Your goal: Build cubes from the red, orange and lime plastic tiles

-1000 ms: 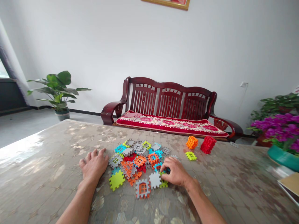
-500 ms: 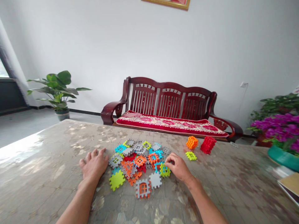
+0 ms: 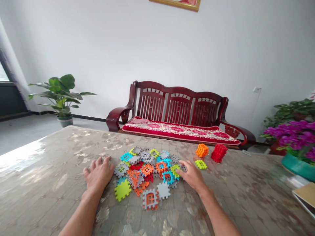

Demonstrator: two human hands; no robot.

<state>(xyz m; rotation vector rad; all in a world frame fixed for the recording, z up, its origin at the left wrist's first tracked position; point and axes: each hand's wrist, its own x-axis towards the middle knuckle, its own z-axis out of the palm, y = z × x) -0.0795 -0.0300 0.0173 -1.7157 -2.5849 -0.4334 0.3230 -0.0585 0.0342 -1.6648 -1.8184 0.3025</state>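
Note:
My left hand lies flat on the table, fingers spread, just left of a heap of notched plastic building tiles. My right hand is at the heap's right side, thumb and fingers gripping a lime green window tile. Close under that tile lies a blue tile. Orange window tiles and grey ones are mixed into the heap, partly overlapping. At its near side are a plain lime tile, a light grey tile and a grey frame with an orange window.
Beyond my right hand stand an orange tile stack and a red tile stack, with a lime tile nearer. A turquoise flowerpot is at the table's right. Behind the table stands a wooden bench.
My right hand has shifted slightly right and away from me, its fingers opening a little. The lime window tile has moved with it, uncovering more of the blue tile. My left hand stays put.

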